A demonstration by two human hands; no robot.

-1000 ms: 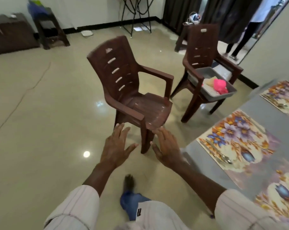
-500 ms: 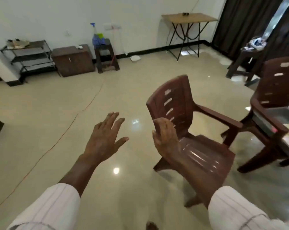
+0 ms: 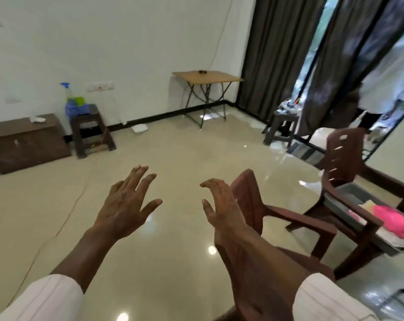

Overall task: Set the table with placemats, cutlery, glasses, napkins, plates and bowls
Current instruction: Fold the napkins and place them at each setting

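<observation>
My left hand [image 3: 127,202] is raised over the floor with its fingers spread and holds nothing. My right hand [image 3: 222,205] is raised beside it, fingers loosely bent, empty, in front of the back of a brown plastic chair [image 3: 286,218]. At the right a second brown chair [image 3: 349,172] carries a grey tray [image 3: 342,200] with pink and cream cloth items [image 3: 391,218] in it. The dining table and its placemats are out of view.
A small folding table [image 3: 205,76] stands by the far wall, dark curtains [image 3: 277,52] to its right. A brown stool [image 3: 89,130] with a spray bottle and a low cabinet [image 3: 22,142] sit at the left. A person [image 3: 386,89] stands beyond the curtains.
The view has swung up and away from the table; the placemats have left the frame. Both hands stay raised and empty, now spread further apart. The nearer chair now sits lower right.
</observation>
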